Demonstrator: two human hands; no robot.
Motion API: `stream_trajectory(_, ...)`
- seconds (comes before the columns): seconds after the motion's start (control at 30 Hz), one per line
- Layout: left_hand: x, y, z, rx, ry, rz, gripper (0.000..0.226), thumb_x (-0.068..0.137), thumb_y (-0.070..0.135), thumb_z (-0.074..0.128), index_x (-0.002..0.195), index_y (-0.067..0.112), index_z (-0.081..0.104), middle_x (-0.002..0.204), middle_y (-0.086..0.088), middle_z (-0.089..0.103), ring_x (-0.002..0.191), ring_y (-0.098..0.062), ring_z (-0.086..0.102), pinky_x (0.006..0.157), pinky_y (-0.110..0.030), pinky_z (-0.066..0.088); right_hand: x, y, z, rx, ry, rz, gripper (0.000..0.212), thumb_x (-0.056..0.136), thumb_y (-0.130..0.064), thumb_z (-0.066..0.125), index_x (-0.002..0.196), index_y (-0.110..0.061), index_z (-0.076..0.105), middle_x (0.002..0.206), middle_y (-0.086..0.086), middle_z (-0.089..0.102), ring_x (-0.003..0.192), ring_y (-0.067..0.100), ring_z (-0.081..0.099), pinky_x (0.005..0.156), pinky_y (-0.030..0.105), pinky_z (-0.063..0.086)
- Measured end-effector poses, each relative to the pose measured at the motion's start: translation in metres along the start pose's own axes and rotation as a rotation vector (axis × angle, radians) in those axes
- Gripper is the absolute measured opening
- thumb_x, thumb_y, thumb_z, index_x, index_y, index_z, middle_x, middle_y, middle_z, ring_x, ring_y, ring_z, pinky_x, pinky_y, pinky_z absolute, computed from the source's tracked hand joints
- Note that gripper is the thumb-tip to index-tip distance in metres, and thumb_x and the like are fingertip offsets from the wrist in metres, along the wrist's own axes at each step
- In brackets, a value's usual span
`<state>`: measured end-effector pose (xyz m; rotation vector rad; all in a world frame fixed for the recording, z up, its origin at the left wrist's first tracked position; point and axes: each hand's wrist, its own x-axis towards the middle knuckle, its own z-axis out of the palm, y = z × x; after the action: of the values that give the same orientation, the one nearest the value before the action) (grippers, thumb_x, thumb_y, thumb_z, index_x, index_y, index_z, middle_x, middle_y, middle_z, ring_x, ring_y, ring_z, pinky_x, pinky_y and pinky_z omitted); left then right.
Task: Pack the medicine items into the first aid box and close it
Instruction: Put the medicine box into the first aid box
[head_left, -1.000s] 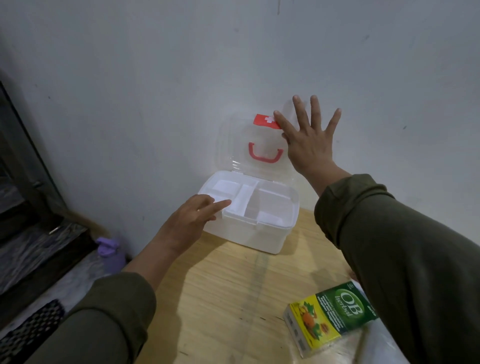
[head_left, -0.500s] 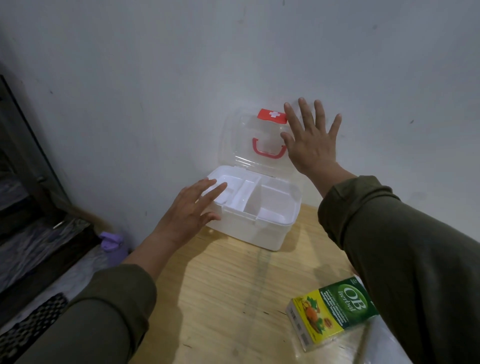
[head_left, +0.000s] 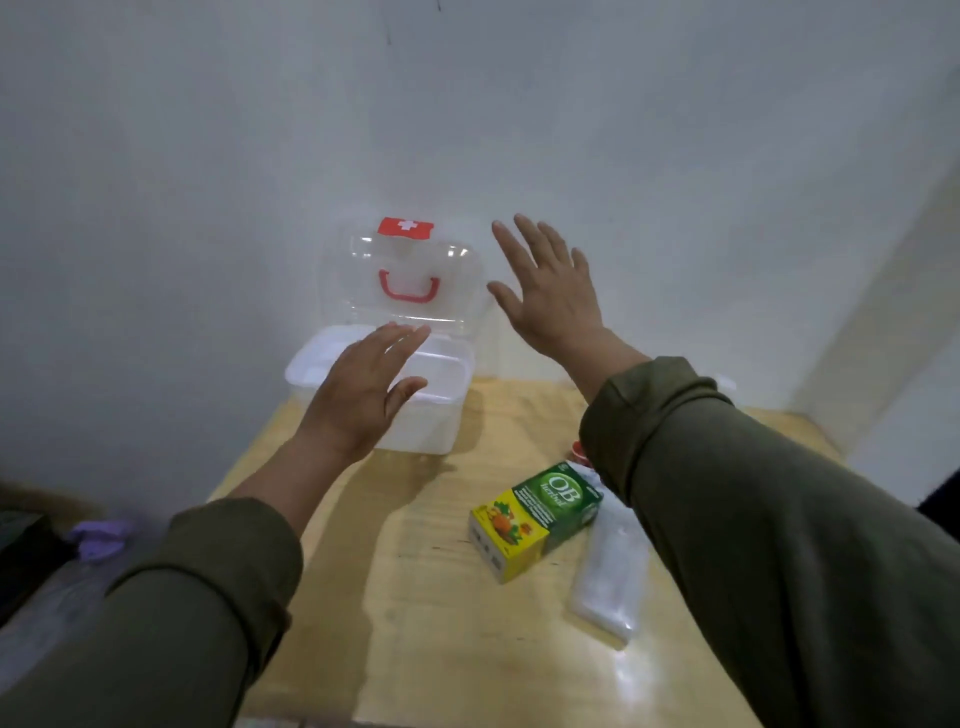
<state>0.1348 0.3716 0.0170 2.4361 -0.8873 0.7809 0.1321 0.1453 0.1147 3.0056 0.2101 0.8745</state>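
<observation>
A white first aid box (head_left: 436, 410) stands at the back of the wooden table (head_left: 415, 571), against the wall. Its clear lid (head_left: 457, 280), with a red handle and a red cross label, leans upright against the wall. My left hand (head_left: 363, 389) hovers over the box's front left part, fingers spread, holding nothing. My right hand (head_left: 550, 291) is raised to the right of the lid, apart from it, fingers spread and empty. A green and yellow medicine carton (head_left: 535, 517) lies on the table. A clear plastic packet (head_left: 608, 566) lies beside it.
A small red item (head_left: 578, 451) peeks out under my right sleeve. A purple object (head_left: 96, 538) lies on the floor at the left. A white wall runs behind the table, and another wall closes the right corner.
My right hand has come off the lid and moved to its right; the lid stays upright. My left hand has lifted over the box. The view has shifted and shows more of the table.
</observation>
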Motion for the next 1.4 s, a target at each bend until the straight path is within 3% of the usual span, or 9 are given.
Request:
stream_trajectory(0.13,-0.008,0.044,0.007,-0.137,-0.156,-0.016,0.077,0.085,0.068,0.016,0.143,0.021,0.033,0.147,-0.005,0.041,0.138,-0.021,0.032,0.109,-0.026,0.02,-0.056,0.01,-0.008,0.032,-0.018,0.035,0.061,0.097,-0.042,0.037,0.15,-0.027,0.011,0.159,0.002,0.016,0.145,0.024,0.016,0.114,0.048,0.02)
stream_trajectory(0.33,-0.026,0.094,0.014,-0.262,-0.369,-0.141,0.067,0.089,0.053,0.044,0.146,0.022,0.026,0.151,-0.003,0.033,0.139,-0.019,0.03,0.112,-0.031,0.022,-0.138,0.021,-0.006,0.201,-0.192,0.058,0.062,0.093,-0.036,0.05,0.148,-0.023,0.023,0.155,0.003,0.027,0.141,0.023,0.027,0.111,0.045,0.03)
stream_trajectory(0.57,-0.057,0.113,0.017,-0.4,-0.652,-0.368,0.125,0.048,0.086,0.054,0.148,0.02,0.019,0.146,-0.006,0.042,0.13,-0.021,0.042,0.103,-0.031,0.033,-0.184,0.03,0.004,0.272,-0.43,0.057,0.066,0.09,-0.035,0.057,0.147,-0.024,0.025,0.156,-0.002,0.023,0.142,0.02,0.023,0.114,0.041,0.027)
stream_trajectory(0.63,-0.063,0.115,0.019,-0.326,-0.683,-0.382,0.119,0.052,0.08,0.063,0.147,0.019,0.024,0.141,-0.005,0.048,0.126,-0.022,0.046,0.099,-0.03,0.036,-0.185,0.03,0.007,0.25,-0.49,0.036,0.069,0.088,-0.037,0.059,0.147,-0.026,0.025,0.157,-0.004,0.021,0.143,0.019,0.02,0.114,0.043,0.026)
stream_trajectory(0.77,-0.065,0.119,0.02,-0.253,-0.659,-0.373,0.081,0.064,0.063,0.072,0.128,0.02,0.05,0.121,-0.004,0.063,0.108,-0.02,0.057,0.088,-0.028,0.044,-0.182,0.029,0.014,0.223,-0.539,-0.006,0.073,0.085,-0.038,0.064,0.147,-0.028,0.026,0.157,-0.005,0.02,0.144,0.018,0.016,0.113,0.045,0.025)
stream_trajectory(0.83,-0.064,0.12,0.019,-0.268,-0.639,-0.394,0.071,0.067,0.055,0.074,0.125,0.02,0.053,0.118,-0.003,0.063,0.106,-0.02,0.057,0.087,-0.029,0.045,-0.18,0.029,0.017,0.214,-0.552,-0.021,0.074,0.083,-0.039,0.065,0.146,-0.028,0.027,0.157,-0.005,0.021,0.144,0.019,0.016,0.113,0.045,0.025)
stream_trajectory(1.13,-0.066,0.102,0.021,-0.374,-0.557,-0.405,0.064,0.065,0.032,0.081,0.122,0.029,0.053,0.112,0.007,0.062,0.106,-0.011,0.056,0.083,-0.021,0.036,-0.174,0.033,0.029,0.213,-0.587,-0.04,0.081,0.077,-0.04,0.07,0.145,-0.026,0.029,0.15,0.002,0.033,0.138,0.023,0.027,0.109,0.046,0.03)
stream_trajectory(1.27,-0.063,0.102,0.017,-0.36,-0.534,-0.366,0.072,0.063,0.034,0.082,0.127,0.029,0.05,0.118,0.007,0.06,0.106,-0.006,0.052,0.087,-0.021,0.035,-0.169,0.033,0.027,0.312,-0.543,-0.035,0.075,0.07,-0.032,0.076,0.136,-0.023,0.041,0.131,0.004,0.047,0.12,0.023,0.045,0.101,0.043,0.039)
stream_trajectory(1.4,-0.044,0.096,-0.009,-0.348,-0.392,-0.35,0.087,0.055,0.045,0.085,0.131,0.03,0.047,0.118,0.008,0.06,0.106,-0.004,0.054,0.088,-0.022,0.039,-0.15,0.039,0.012,0.417,-0.449,-0.02,0.072,0.07,-0.027,0.078,0.133,-0.018,0.044,0.125,0.008,0.049,0.113,0.025,0.05,0.097,0.034,0.041)
